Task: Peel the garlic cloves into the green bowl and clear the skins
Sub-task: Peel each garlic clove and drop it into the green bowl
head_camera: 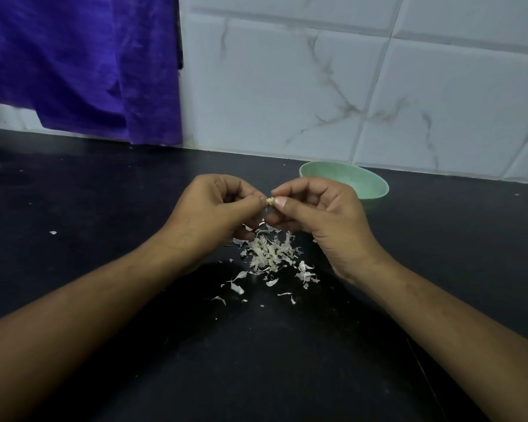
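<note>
I'm mid-peel, my left hand (217,205) and right hand (313,208) both pinching one garlic clove (270,201) above the skins (269,254); next, strip it and drop it into the green bowl (363,181).

A black countertop (104,208) carried a green bowl (369,185) and a scattered pile of garlic skins (269,254).
</note>
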A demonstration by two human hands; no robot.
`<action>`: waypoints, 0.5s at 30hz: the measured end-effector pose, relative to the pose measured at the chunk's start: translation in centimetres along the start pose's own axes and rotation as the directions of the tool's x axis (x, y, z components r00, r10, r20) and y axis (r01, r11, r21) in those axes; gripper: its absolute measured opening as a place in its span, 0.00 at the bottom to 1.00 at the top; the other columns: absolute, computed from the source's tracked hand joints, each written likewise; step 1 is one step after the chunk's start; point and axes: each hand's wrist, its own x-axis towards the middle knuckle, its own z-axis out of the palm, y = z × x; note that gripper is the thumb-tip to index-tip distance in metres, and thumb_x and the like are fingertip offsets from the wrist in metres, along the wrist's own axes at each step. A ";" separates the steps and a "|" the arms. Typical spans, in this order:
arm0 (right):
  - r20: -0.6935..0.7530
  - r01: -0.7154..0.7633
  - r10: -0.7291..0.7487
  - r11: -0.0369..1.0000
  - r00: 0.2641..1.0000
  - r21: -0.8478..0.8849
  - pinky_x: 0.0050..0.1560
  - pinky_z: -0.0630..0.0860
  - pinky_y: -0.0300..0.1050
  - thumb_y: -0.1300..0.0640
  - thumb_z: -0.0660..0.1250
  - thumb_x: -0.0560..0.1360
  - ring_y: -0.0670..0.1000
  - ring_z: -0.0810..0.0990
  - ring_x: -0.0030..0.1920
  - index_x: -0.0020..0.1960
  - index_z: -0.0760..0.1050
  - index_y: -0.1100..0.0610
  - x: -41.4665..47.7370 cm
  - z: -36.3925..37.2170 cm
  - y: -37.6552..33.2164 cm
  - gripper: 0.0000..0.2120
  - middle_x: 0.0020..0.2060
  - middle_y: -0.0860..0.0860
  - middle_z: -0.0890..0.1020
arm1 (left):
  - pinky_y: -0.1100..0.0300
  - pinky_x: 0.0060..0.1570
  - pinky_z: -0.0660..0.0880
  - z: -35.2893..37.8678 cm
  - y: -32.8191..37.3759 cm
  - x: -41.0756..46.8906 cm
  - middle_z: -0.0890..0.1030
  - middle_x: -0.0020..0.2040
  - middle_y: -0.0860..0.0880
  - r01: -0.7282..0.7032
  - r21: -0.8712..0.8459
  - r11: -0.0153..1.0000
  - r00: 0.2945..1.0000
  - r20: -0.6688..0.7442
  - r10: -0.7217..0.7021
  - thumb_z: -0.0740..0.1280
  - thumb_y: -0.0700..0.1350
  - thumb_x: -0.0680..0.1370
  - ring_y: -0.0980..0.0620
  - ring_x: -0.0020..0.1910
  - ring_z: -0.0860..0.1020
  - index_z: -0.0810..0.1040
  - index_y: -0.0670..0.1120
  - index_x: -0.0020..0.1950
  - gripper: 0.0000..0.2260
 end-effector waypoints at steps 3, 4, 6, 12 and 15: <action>0.015 -0.001 0.001 0.999 1.000 -0.032 0.48 0.85 0.50 0.69 0.70 0.78 0.56 0.86 0.41 0.55 0.82 0.67 -0.1 0.1 0.0 0.06 0.45 0.64 0.86 | 0.62 0.32 0.80 0.0 0.1 0.0 0.82 0.34 0.45 0.046 -0.045 0.998 0.999 0.011 -0.046 0.72 0.37 0.79 0.54 0.32 0.79 0.82 0.39 0.41 0.08; 0.016 -0.009 0.009 1.000 1.000 -0.021 0.49 0.85 0.51 0.68 0.70 0.78 0.55 0.86 0.41 0.55 0.81 0.67 -0.1 0.1 0.0 0.06 0.45 0.63 0.86 | 0.61 0.33 0.80 0.0 0.1 0.1 0.81 0.33 0.46 0.060 -0.060 0.996 0.998 0.018 -0.059 0.71 0.37 0.79 0.55 0.32 0.79 0.82 0.39 0.41 0.07; 0.012 -0.020 0.020 1.000 1.000 0.011 0.48 0.85 0.52 0.69 0.70 0.78 0.55 0.86 0.41 0.55 0.81 0.66 -0.1 0.0 -0.1 0.06 0.44 0.61 0.86 | 0.60 0.34 0.81 0.0 0.2 0.1 0.81 0.33 0.46 0.081 -0.084 0.993 0.996 0.031 -0.079 0.71 0.36 0.79 0.54 0.33 0.79 0.82 0.39 0.41 0.07; 0.031 0.027 -0.025 0.997 0.999 -0.072 0.43 0.84 0.45 0.69 0.70 0.78 0.53 0.85 0.38 0.52 0.81 0.66 0.0 0.1 0.0 0.03 0.41 0.58 0.85 | 0.61 0.33 0.81 -0.1 0.1 0.1 0.79 0.34 0.45 0.116 -0.111 0.987 0.993 0.044 -0.111 0.70 0.36 0.79 0.53 0.33 0.78 0.82 0.37 0.43 0.06; 0.030 0.035 -0.032 0.995 0.999 -0.098 0.45 0.84 0.46 0.68 0.71 0.78 0.56 0.87 0.40 0.53 0.83 0.66 0.0 0.0 -0.1 0.05 0.43 0.62 0.87 | 0.61 0.33 0.81 -0.1 0.2 0.1 0.79 0.34 0.45 0.123 -0.116 0.986 0.992 0.050 -0.118 0.70 0.36 0.79 0.53 0.33 0.79 0.82 0.38 0.42 0.06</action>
